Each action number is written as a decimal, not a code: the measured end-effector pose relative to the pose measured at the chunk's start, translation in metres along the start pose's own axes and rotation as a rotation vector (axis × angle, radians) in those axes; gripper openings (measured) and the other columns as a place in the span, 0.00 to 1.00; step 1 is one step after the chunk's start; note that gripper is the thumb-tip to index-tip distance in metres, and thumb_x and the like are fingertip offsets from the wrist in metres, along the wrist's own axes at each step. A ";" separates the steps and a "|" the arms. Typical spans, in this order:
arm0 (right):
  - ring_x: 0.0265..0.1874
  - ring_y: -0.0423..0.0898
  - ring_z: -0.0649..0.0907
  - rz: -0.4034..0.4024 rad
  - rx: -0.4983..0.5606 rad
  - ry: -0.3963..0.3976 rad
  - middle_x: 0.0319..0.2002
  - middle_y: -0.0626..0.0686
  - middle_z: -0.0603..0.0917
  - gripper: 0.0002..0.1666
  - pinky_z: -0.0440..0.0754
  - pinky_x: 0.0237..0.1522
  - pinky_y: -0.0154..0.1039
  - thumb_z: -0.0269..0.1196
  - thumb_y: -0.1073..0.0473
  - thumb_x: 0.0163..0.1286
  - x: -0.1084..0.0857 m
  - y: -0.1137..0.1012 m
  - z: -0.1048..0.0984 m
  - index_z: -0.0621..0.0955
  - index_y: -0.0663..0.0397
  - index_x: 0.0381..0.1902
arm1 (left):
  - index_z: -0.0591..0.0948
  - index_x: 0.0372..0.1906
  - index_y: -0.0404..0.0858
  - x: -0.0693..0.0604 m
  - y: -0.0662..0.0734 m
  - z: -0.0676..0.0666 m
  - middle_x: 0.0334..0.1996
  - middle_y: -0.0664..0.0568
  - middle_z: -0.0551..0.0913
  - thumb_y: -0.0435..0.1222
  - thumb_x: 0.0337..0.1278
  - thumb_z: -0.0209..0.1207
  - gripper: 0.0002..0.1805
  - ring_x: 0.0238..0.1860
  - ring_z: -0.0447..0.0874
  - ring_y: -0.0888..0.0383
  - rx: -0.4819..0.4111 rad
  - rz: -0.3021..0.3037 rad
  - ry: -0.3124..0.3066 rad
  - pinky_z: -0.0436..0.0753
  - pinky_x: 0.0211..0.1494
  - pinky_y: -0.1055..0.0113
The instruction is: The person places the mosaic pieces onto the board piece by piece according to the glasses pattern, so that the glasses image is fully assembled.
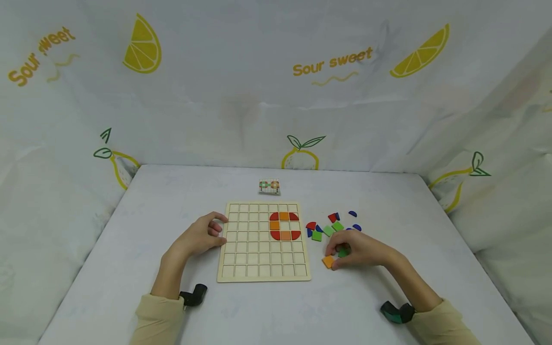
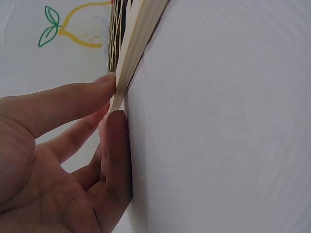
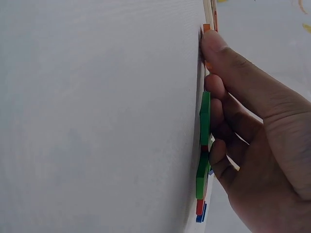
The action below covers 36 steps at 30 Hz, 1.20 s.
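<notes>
My left hand (image 1: 201, 235) is at the left edge of the gridded wooden board (image 1: 246, 274), its thumb and a fingertip touching the rim. In the left wrist view the fingers of my left hand (image 2: 73, 150) bend loosely beside the board's edge (image 2: 135, 43). Red and orange pieces form a ring around one bare cell in the board's upper right. To the right of the board, my right hand (image 1: 364, 249) pinches an orange square (image 1: 327, 261) at table level. A green piece (image 1: 343, 252) lies under that hand. In the right wrist view, the thumb of my right hand (image 3: 257, 116) covers part of the orange square (image 3: 207, 27).
Right of the board lie loose green squares (image 1: 316, 235), a red piece (image 1: 311, 225) and several blue ones, one blue piece (image 1: 352, 213) farther back. A small card with a coloured pattern (image 1: 269, 186) lies behind the board. White printed cloth (image 1: 241, 120) surrounds the table.
</notes>
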State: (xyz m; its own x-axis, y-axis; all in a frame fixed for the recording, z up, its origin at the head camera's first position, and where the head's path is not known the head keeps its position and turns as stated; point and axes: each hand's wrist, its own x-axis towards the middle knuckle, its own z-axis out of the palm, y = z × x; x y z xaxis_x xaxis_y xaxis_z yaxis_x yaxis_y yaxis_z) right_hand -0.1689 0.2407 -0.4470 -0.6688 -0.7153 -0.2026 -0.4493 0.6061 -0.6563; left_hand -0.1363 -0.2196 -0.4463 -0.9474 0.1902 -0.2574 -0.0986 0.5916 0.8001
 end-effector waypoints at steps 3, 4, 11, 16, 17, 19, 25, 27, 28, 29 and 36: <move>0.40 0.41 0.82 0.011 0.019 0.019 0.38 0.41 0.88 0.12 0.83 0.44 0.30 0.81 0.49 0.64 0.002 -0.002 -0.001 0.89 0.38 0.43 | 0.78 0.67 0.37 0.000 -0.001 0.000 0.48 0.45 0.78 0.30 0.61 0.72 0.30 0.48 0.77 0.53 -0.002 -0.002 0.001 0.75 0.51 0.62; 0.39 0.43 0.82 0.010 0.026 0.031 0.37 0.42 0.87 0.12 0.82 0.41 0.30 0.81 0.49 0.64 0.004 -0.003 -0.001 0.89 0.38 0.43 | 0.78 0.67 0.37 0.000 -0.001 0.000 0.48 0.45 0.78 0.30 0.61 0.72 0.30 0.48 0.77 0.53 -0.003 -0.003 0.002 0.75 0.50 0.62; 0.38 0.43 0.81 -0.051 -0.019 0.159 0.39 0.43 0.87 0.12 0.82 0.39 0.32 0.80 0.51 0.65 0.024 -0.011 -0.003 0.89 0.41 0.44 | 0.78 0.67 0.36 0.000 -0.002 0.001 0.47 0.45 0.78 0.29 0.60 0.72 0.30 0.48 0.77 0.53 -0.010 0.005 0.003 0.75 0.49 0.62; 0.40 0.41 0.82 -0.048 -0.039 0.234 0.41 0.43 0.89 0.14 0.83 0.43 0.37 0.80 0.52 0.66 0.038 -0.018 -0.001 0.90 0.46 0.47 | 0.77 0.67 0.36 0.001 -0.003 0.002 0.47 0.45 0.78 0.29 0.60 0.72 0.30 0.47 0.77 0.53 -0.013 0.009 0.001 0.76 0.49 0.62; 0.40 0.41 0.83 -0.042 -0.034 0.245 0.41 0.43 0.89 0.15 0.83 0.43 0.37 0.80 0.52 0.66 0.041 -0.019 -0.001 0.90 0.47 0.47 | 0.77 0.67 0.36 0.001 -0.003 0.002 0.47 0.45 0.78 0.29 0.60 0.72 0.30 0.47 0.77 0.53 -0.011 0.010 0.001 0.76 0.49 0.62; 0.40 0.40 0.82 -0.025 -0.023 0.265 0.40 0.43 0.89 0.15 0.82 0.43 0.36 0.79 0.53 0.66 0.047 -0.021 0.000 0.90 0.48 0.48 | 0.77 0.67 0.36 0.001 -0.003 0.002 0.47 0.45 0.78 0.29 0.60 0.72 0.30 0.47 0.77 0.53 -0.011 0.011 0.000 0.76 0.49 0.62; 0.37 0.39 0.81 0.012 0.017 0.309 0.37 0.46 0.87 0.15 0.81 0.40 0.31 0.79 0.55 0.67 0.066 -0.023 0.006 0.90 0.52 0.49 | 0.77 0.67 0.36 0.001 -0.003 0.001 0.47 0.45 0.78 0.29 0.60 0.72 0.30 0.47 0.77 0.53 -0.013 0.009 0.000 0.76 0.49 0.62; 0.36 0.40 0.81 0.023 0.018 0.313 0.36 0.47 0.87 0.15 0.81 0.40 0.30 0.78 0.55 0.68 0.072 -0.023 0.008 0.89 0.54 0.49 | 0.77 0.67 0.36 0.001 -0.003 0.001 0.46 0.45 0.78 0.29 0.60 0.72 0.30 0.47 0.77 0.53 -0.012 0.008 0.001 0.76 0.49 0.62; 0.36 0.40 0.81 0.033 0.019 0.311 0.36 0.48 0.87 0.15 0.81 0.40 0.30 0.78 0.55 0.69 0.075 -0.023 0.008 0.89 0.55 0.49 | 0.77 0.68 0.36 0.001 -0.003 0.001 0.47 0.45 0.78 0.29 0.60 0.72 0.30 0.47 0.77 0.53 -0.010 0.008 0.001 0.76 0.49 0.62; 0.36 0.41 0.81 0.043 0.022 0.308 0.36 0.48 0.87 0.15 0.81 0.40 0.30 0.78 0.55 0.69 0.077 -0.024 0.009 0.89 0.56 0.48 | 0.77 0.68 0.36 0.002 -0.003 0.001 0.47 0.45 0.78 0.29 0.60 0.72 0.30 0.47 0.77 0.53 -0.010 0.007 0.002 0.75 0.49 0.62; 0.35 0.42 0.81 0.130 0.004 0.297 0.34 0.49 0.86 0.15 0.81 0.38 0.30 0.78 0.55 0.68 0.086 -0.030 0.009 0.89 0.57 0.47 | 0.78 0.67 0.37 0.001 -0.002 0.001 0.48 0.45 0.79 0.30 0.60 0.73 0.30 0.48 0.77 0.53 0.002 0.007 0.009 0.76 0.50 0.62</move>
State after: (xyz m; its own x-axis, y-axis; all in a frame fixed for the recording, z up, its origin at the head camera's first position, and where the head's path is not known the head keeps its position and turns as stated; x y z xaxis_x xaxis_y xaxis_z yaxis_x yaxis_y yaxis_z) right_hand -0.2074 0.1575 -0.4516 -0.8643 -0.4989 -0.0640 -0.3471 0.6837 -0.6419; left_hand -0.1372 -0.2200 -0.4483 -0.9508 0.1875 -0.2465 -0.0908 0.5921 0.8007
